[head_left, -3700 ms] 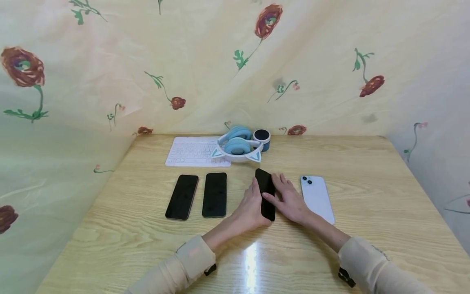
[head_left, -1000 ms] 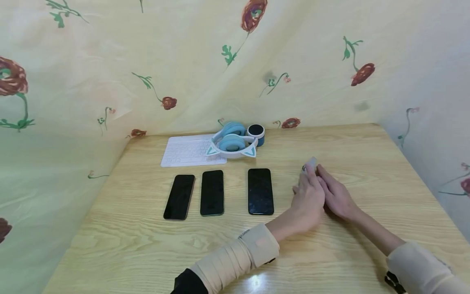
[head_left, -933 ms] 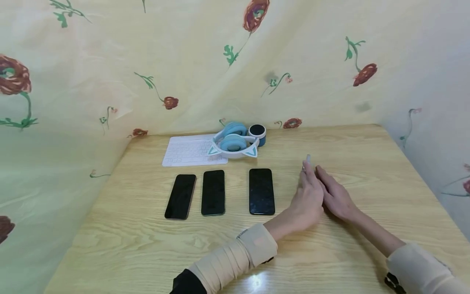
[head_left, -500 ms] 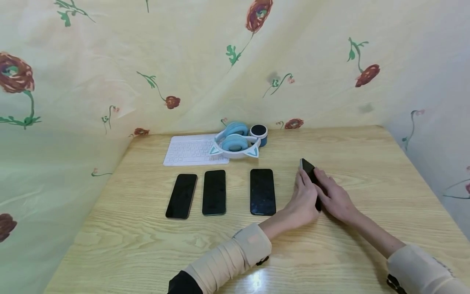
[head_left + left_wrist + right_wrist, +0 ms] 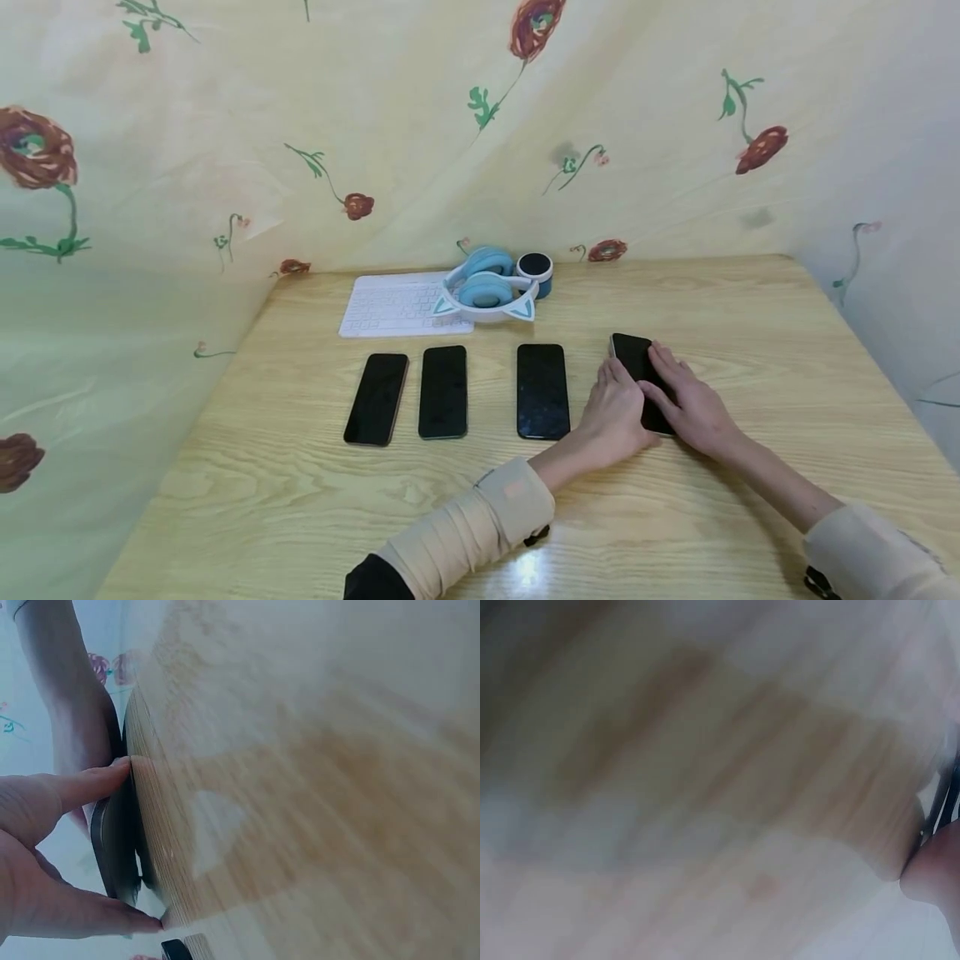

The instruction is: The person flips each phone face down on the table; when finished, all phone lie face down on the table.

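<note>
A smartphone (image 5: 633,358), black screen up and pale at its left edge, is low over the wooden table between both hands. My left hand (image 5: 611,417) grips it along the left side; in the left wrist view, thumb and finger span the dark phone (image 5: 116,844). My right hand (image 5: 696,412) holds the right side, with the thumb over the screen. In the right wrist view only a fingertip (image 5: 934,870) and the phone's dark edge (image 5: 951,791) show. The left side looks slightly raised; I cannot tell whether the phone lies fully flat.
To the left lie three more phones, screens up: one (image 5: 543,392) nearest the hands, another (image 5: 443,392), and a slightly slanted one (image 5: 377,400). Behind them are a white keyboard (image 5: 386,307), blue cat-ear headphones (image 5: 486,292) partly on it, and a small blue-and-white round container (image 5: 536,271).
Both hands have left the third phone, now flat on the table, and moved right. The white-backed phone, earlier lying back up, has been lifted, turned screen up and lowered.
</note>
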Demonstrator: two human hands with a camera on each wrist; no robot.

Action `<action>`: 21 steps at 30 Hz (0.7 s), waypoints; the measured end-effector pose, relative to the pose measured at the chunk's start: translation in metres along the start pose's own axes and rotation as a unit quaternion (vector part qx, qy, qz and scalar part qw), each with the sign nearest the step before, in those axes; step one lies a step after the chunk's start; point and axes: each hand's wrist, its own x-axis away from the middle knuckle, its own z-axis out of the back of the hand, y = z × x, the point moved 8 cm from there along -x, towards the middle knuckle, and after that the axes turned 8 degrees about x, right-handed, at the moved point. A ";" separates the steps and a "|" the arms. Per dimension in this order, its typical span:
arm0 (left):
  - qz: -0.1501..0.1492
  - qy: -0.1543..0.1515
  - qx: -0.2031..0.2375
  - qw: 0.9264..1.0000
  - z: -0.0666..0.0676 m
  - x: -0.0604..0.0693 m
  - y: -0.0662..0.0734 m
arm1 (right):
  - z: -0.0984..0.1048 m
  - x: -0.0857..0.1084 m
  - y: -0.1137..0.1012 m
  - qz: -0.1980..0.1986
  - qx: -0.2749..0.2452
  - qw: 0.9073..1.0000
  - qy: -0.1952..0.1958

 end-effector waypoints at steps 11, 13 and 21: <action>0.012 -0.017 -0.040 0.999 -0.003 0.002 0.001 | 0.002 0.000 -0.003 0.024 0.001 1.000 0.002; 0.012 -0.017 -0.050 0.999 -0.003 0.001 0.002 | 0.001 0.000 -0.002 0.025 0.003 1.000 0.003; 0.014 -0.056 0.028 0.998 -0.002 0.008 -0.013 | 0.003 -0.003 -0.003 0.016 0.005 1.000 0.005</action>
